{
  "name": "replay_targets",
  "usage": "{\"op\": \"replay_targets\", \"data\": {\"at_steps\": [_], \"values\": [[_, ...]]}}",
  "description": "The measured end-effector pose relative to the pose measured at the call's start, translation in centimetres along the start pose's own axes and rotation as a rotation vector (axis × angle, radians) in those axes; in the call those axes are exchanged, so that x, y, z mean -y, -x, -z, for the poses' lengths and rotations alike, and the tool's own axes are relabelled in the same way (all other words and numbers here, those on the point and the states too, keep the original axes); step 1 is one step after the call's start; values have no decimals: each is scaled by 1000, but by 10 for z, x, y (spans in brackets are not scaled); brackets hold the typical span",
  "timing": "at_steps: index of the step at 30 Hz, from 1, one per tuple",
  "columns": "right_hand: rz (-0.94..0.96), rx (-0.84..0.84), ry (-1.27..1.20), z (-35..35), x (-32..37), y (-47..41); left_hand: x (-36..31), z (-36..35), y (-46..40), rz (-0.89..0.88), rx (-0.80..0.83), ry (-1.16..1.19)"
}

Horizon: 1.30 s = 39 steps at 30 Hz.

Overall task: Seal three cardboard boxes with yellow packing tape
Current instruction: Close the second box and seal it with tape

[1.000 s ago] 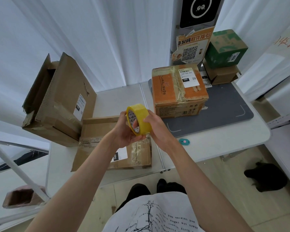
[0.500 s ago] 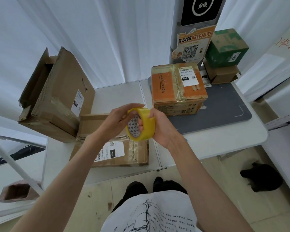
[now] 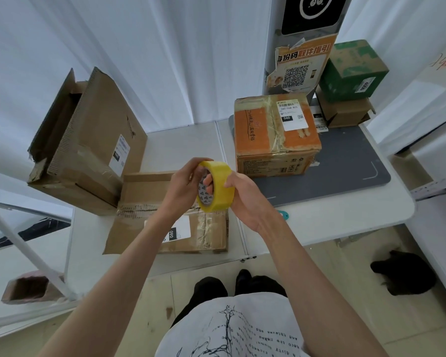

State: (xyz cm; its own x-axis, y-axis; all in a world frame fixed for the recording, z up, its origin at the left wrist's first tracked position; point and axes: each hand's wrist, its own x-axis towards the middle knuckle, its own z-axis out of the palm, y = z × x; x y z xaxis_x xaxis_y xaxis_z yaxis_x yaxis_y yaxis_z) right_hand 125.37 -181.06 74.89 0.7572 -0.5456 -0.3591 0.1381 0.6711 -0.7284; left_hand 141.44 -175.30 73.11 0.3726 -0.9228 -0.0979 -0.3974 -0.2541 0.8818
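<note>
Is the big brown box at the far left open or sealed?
Open: the big box has its end flaps spread, showing a dark interior.

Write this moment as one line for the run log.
step: finding tape end | tape roll: held in both hands | left hand | right hand | flat box: below, unsealed

Both hands [image 3: 238,195] grip yellow tape roll [image 3: 218,186] above flat box [image 3: 165,220]

yellow tape roll [image 3: 218,188] held above flat box [image 3: 198,230].
</note>
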Motion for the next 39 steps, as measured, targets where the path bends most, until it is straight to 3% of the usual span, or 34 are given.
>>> {"op": "replay_targets", "data": {"at_steps": [6,15,20,22,24,26,28,31,35,39], "values": [[4,-25,74,2,2,-5,3,-6,-2,207,-57,125],[11,-24,69,6,5,-16,-5,-12,-7,368,-133,225],[74,-58,44,2,11,-26,-3,-17,-6,615,-73,511],[86,-93,49,1,14,-28,-1,-17,-4,520,-98,324],[78,-100,74,3,18,-30,1,-7,-2,266,-134,157],[33,-69,133,9,21,-33,0,7,-3,15,-26,192],[-25,-27,168,12,23,-34,-6,22,-8,-179,94,46],[-80,-12,168,15,21,-35,-10,37,-13,-385,54,-156],[-159,-51,180,13,14,-40,-1,41,-11,-549,29,-251],[-213,-127,176,11,9,-41,5,42,-6,-504,-67,-219]]}}
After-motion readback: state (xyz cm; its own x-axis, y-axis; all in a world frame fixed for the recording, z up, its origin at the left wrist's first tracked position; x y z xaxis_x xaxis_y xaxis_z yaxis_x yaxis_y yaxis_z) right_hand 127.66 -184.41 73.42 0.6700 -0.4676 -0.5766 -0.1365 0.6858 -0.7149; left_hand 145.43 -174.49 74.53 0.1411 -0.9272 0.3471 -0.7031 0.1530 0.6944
